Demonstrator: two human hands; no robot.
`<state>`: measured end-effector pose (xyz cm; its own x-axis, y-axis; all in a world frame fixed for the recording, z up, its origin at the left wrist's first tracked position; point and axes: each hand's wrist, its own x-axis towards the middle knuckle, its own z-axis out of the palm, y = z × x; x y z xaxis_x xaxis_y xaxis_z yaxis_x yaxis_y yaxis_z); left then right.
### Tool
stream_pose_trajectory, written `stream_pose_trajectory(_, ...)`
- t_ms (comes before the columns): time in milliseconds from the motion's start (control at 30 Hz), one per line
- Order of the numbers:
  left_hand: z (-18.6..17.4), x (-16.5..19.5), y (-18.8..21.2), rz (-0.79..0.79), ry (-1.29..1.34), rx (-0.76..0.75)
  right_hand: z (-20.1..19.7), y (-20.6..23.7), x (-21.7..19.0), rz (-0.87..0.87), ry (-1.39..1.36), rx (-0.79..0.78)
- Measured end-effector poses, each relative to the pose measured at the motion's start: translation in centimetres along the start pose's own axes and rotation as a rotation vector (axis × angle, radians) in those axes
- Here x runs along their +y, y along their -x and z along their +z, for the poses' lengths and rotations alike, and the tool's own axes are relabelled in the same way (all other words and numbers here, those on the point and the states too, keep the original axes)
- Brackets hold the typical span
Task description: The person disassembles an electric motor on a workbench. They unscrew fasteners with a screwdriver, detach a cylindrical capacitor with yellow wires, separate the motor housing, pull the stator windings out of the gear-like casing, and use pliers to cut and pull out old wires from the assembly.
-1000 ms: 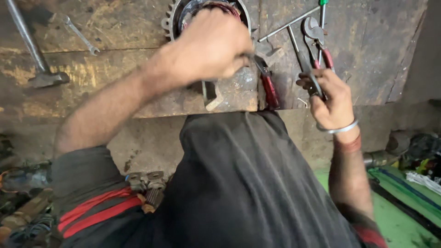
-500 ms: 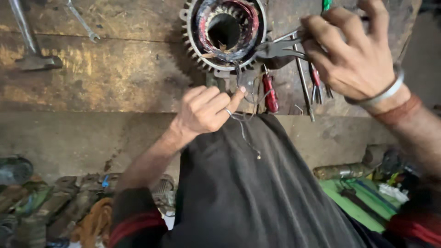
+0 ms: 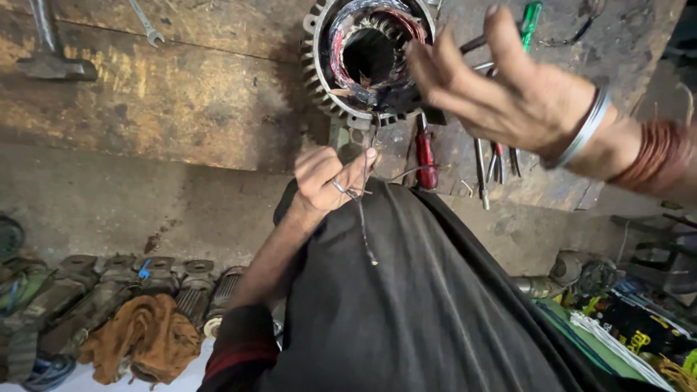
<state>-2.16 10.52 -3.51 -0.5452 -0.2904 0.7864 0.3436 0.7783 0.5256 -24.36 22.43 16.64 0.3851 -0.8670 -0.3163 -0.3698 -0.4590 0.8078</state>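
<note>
A finned metal motor stator (image 3: pixel 319 65) with reddish copper windings stands on the worn wooden bench (image 3: pixel 181 101). My left hand (image 3: pixel 330 181), with a ring on one finger, sits at the bench's front edge just below the stator. It pinches a thin dark wire (image 3: pixel 363 225) that runs down from the stator and dangles over my dark shirt. My right hand (image 3: pixel 508 98), with a metal bangle on the wrist, hovers right of the stator. Its fingers are spread and hold nothing.
A red-handled screwdriver (image 3: pixel 425 156) and pliers (image 3: pixel 497 156) lie on the bench under my right hand, a green-handled screwdriver (image 3: pixel 531 16) further back. A hammer (image 3: pixel 51 62) and a wrench (image 3: pixel 145 22) lie far left. Motor parts (image 3: pixel 145 287) and an orange rag (image 3: pixel 138 337) line the floor.
My left hand came down from the stator to the bench edge, drawing the thin wire with it. My right hand rose from the tools toward the stator and spread its fingers.
</note>
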Motion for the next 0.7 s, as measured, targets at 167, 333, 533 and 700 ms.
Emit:
stream_pose_trajectory(167, 0.4, -0.2, 0.5, 0.002, -0.014, 0.039, 0.1, -0.2, -2.1, -0.117, 0.242, 0.019)
stream_pose_trajectory(333, 0.3, -0.1, 0.6, -0.035, -0.009, 0.021, 0.2, -6.9, -1.6, -0.016, 0.461, 0.283)
stream_pose_trajectory(533, 0.7, -0.2, 0.8, -0.001, -0.040, 0.070, -0.3, -5.9, -2.3, -0.666, 0.634, 0.150)
stream_pose_trajectory(700, 1.4, -0.2, 1.0, -0.019, -0.022, 0.126, -0.9, -4.7, -0.9, -0.488, 0.333, 0.175)
